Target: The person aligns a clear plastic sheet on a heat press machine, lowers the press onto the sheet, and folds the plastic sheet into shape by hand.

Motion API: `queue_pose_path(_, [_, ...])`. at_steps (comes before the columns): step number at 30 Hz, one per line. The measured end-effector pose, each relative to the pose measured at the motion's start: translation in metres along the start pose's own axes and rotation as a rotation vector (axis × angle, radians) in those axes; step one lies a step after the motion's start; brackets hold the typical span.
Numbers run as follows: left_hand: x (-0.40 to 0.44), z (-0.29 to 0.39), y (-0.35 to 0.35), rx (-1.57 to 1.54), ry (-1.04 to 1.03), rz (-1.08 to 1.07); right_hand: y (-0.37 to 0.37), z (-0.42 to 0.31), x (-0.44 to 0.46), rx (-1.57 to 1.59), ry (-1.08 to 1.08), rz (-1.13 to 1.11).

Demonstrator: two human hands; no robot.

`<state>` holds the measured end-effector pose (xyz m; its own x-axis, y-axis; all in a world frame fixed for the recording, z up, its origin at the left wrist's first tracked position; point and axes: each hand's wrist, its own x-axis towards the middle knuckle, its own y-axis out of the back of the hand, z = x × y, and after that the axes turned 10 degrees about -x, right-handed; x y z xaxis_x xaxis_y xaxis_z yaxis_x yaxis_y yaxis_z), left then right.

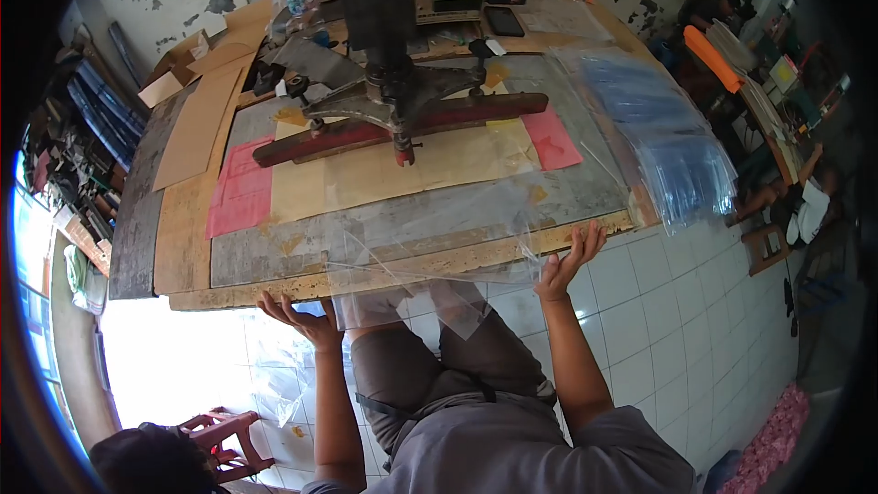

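A clear plastic sheet (430,252) lies over the front of the worktable and hangs past its wooden edge (247,295) above my lap. My left hand (306,322) is at that edge, fingers stretched out and thumb beside the sheet's left side. On the other side, my right hand (569,263) is raised at the edge with its fingers apart, close to the sheet's right side. Whether either palm touches the plastic, I cannot tell. Beyond the sheet, a press head with a long red bar (402,133) stands over a beige board (366,178) with pink pieces (242,187) at its ends.
Stacked clear plastic pieces (654,128) overhang the table's right side. Cardboard (203,123) lies at the left, a phone (504,22) at the back. A red stool (224,439) and another person's head (151,459) are at lower left. Another person (805,201) sits at far right.
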<state>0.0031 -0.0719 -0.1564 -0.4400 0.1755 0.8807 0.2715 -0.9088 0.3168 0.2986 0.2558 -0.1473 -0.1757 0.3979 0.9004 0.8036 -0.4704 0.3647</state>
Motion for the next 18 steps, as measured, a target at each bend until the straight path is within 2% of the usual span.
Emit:
queue_pose_path(6, [-0.015,-0.029,-0.006,0.046,-0.038,0.062,0.005,0.013,-0.007,-0.049,0.053,-0.047])
queue_pose_path(9, [-0.001,-0.015,-0.009,0.0,-0.085,0.097,-0.002,0.013,-0.009,-0.05,0.035,0.008])
queue_pose_path(18, [-0.003,-0.026,-0.008,0.004,-0.137,0.048,-0.011,0.013,-0.014,-0.043,0.017,0.055])
